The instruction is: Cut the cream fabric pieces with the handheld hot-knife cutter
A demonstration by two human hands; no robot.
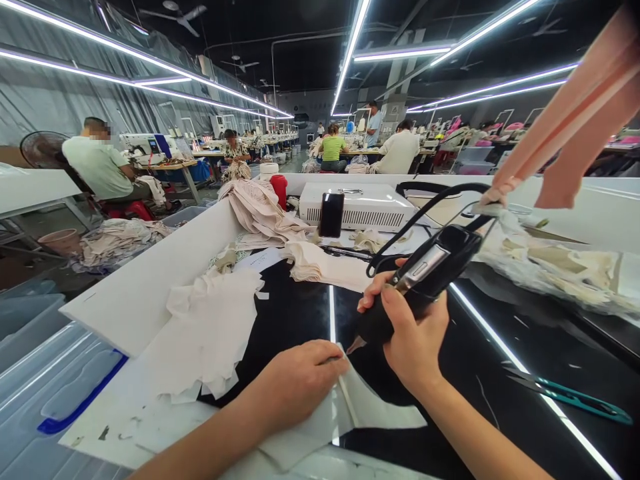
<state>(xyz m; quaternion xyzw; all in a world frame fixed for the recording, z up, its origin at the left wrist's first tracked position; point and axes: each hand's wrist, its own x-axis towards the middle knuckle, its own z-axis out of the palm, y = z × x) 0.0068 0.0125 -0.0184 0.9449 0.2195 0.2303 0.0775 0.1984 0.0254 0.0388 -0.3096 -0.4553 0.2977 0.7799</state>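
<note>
Head view | right hand (pixel 413 340) wrapped tight round a black corded cutting tool (pixel 420 280), tip angled down just over the white fabric piece (pixel 370 407) | left hand (pixel 295 380) pressed flat-ish on that fabric, fingers together, on the black glossy table (pixel 500 373) | teal-handled scissors (pixel 570 397) lying off to the right, well apart

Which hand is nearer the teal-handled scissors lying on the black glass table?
Right. The right hand, gripping a black handheld cutting tool, is closer to the teal-handled scissors at far right. The left hand presses a white fabric piece farther left.
</note>
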